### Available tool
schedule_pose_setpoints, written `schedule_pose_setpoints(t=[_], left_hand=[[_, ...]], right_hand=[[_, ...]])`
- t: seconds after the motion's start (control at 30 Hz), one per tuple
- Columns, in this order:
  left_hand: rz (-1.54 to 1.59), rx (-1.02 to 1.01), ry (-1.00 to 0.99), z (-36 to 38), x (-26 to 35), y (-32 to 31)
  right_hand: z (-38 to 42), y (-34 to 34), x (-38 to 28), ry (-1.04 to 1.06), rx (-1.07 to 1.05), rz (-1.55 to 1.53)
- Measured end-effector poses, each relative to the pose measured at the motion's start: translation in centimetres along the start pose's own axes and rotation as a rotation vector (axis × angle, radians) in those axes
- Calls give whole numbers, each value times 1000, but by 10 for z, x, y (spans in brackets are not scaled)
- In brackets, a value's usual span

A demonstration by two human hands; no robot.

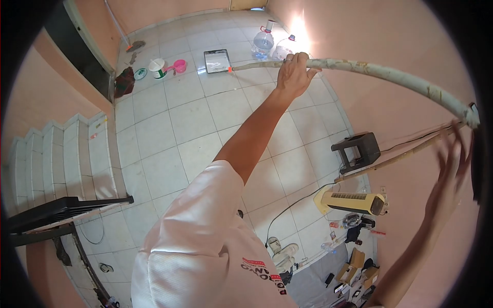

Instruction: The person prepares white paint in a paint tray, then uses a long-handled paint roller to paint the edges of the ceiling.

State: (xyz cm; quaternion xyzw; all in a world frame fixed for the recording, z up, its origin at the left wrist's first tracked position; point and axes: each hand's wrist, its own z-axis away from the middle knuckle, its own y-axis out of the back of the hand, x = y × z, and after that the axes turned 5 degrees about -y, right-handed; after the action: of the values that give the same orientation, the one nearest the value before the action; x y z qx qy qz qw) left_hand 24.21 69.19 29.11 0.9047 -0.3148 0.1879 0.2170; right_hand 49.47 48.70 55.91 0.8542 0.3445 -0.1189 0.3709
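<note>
A long whitish pole (390, 75), stained with brownish marks, arcs across the upper right of the view. My left hand (295, 76) is closed around it, with fingers over the top. The pole's far end has an orange tip (230, 69), which overlaps the edge of a shallow dark-rimmed tray (206, 62) holding something white. At the right, my right hand (451, 167) is raised beside the pole's near end, fingers apart and blurred. A dark object (477, 169) shows behind those fingers, partly cut off by the view's edge.
Large water bottles (263, 45), a white bucket (156, 68) and a pink dipper (178, 65) stand on the tiled floor. Along the right wall are a dark stool (359, 151), a leaning stick (395, 161) and a yellow tower fan (352, 201). Stairs (67, 154) rise at left.
</note>
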Motion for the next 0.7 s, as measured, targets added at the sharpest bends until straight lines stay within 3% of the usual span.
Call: schedule_pose_setpoints(t=[0.1,0.17,0.37,0.43,0.5,0.67,0.7], left_hand=[[-19,7,-15,-15,-6,1],[-30,4,23,-27,-5,9],[-86,64,87,-51,-15,25],[-99,76,98,-57,-8,35],[-82,48,133,-60,3,44],[-80,3,174,-59,46,63],[-91,0,179,-56,56,65]], right_hand=[[-47,-56,-19,208,81,-335],[-72,-83,-38,95,146,-465],[-175,-87,-3,230,-1,-405],[-117,-85,-104,64,140,-537],[-87,-80,-143,52,212,-525],[-128,-38,-103,344,21,-409],[-104,-33,-109,400,100,-431]])
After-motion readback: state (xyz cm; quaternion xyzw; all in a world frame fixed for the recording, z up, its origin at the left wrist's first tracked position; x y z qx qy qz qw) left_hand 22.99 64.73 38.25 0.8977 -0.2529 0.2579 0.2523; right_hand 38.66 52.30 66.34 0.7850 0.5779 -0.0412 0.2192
